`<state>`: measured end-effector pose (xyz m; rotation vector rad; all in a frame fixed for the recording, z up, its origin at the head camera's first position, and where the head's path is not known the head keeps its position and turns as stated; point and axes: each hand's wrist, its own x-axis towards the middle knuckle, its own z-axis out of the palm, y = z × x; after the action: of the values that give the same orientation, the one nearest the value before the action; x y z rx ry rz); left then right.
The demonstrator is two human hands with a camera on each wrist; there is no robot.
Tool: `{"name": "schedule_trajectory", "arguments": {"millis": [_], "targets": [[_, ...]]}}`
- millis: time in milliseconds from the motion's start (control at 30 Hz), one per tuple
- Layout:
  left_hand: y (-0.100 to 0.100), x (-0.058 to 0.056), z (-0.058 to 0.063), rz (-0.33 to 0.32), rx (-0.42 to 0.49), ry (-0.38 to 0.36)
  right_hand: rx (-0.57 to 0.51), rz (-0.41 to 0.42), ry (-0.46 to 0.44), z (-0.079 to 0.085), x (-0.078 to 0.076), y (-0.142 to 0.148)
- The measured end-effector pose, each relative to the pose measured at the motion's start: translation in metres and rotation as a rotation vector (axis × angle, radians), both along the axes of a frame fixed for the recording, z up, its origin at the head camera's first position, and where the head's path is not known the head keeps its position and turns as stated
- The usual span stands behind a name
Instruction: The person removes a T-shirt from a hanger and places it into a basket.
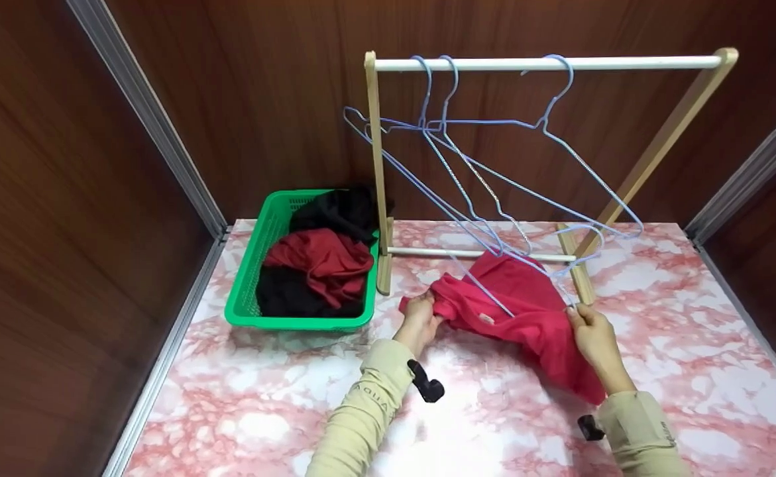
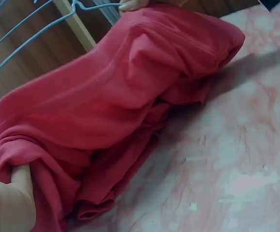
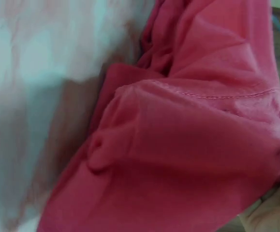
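A pinkish-red shirt (image 1: pixel 533 331) is stretched between both hands just above the table, its small pale label (image 1: pixel 486 318) facing up. My left hand (image 1: pixel 419 321) grips bunched cloth at the left end; in the left wrist view its thumb (image 2: pixel 21 179) presses into the folds. At the other end, my right hand (image 1: pixel 595 336) pinches the shirt's edge beside one arm of a blue wire hanger (image 1: pixel 492 296). The hanger's other arm lies across the shirt's opening, and its hook points up and right. A stitched seam (image 3: pixel 212 97) crosses the cloth in the right wrist view.
Behind the shirt stands a rack with wooden legs and a white rod (image 1: pixel 487 64), from which 3 blue hangers (image 1: pixel 586 165) hang. A green basket (image 1: pixel 242 291) at left holds black and dark red cloth (image 1: pixel 321 258). Wood-grain panels (image 1: pixel 262 99) enclose the marbled table (image 1: pixel 262 397).
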<state>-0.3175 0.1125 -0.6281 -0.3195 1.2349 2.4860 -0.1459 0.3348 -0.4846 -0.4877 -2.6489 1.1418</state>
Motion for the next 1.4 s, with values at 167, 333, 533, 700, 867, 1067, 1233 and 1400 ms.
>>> {"name": "schedule_trajectory", "arguments": {"millis": [167,333,533,700,867,1067,1233,1400], "targets": [[-0.003,0.031,0.053,-0.025,-0.146,-0.02,-0.024,0.032,-0.052,-0.005,-0.003,-0.008],[0.008,0.017,0.009,-0.09,-0.157,0.071,-0.125,0.026,-0.1,-0.009,-0.009,-0.019],[0.006,0.04,0.037,-0.18,-0.196,0.084,-0.305,-0.009,-0.106,-0.012,-0.014,-0.029],[-0.005,0.1,0.128,-0.286,-0.24,0.108,-0.312,-0.101,0.027,-0.012,-0.019,-0.041],[0.009,0.112,0.125,-0.401,-0.271,0.098,-0.318,-0.201,0.171,-0.011,-0.029,-0.055],[0.025,0.122,0.11,-0.48,-0.412,0.094,-0.38,-0.237,0.246,-0.013,-0.035,-0.063],[0.034,0.129,0.106,-0.483,-0.498,0.176,-0.422,-0.235,0.302,-0.013,-0.035,-0.068],[0.039,0.134,0.104,-0.413,-0.639,0.289,-0.586,-0.244,0.386,-0.013,-0.037,-0.074]]}}
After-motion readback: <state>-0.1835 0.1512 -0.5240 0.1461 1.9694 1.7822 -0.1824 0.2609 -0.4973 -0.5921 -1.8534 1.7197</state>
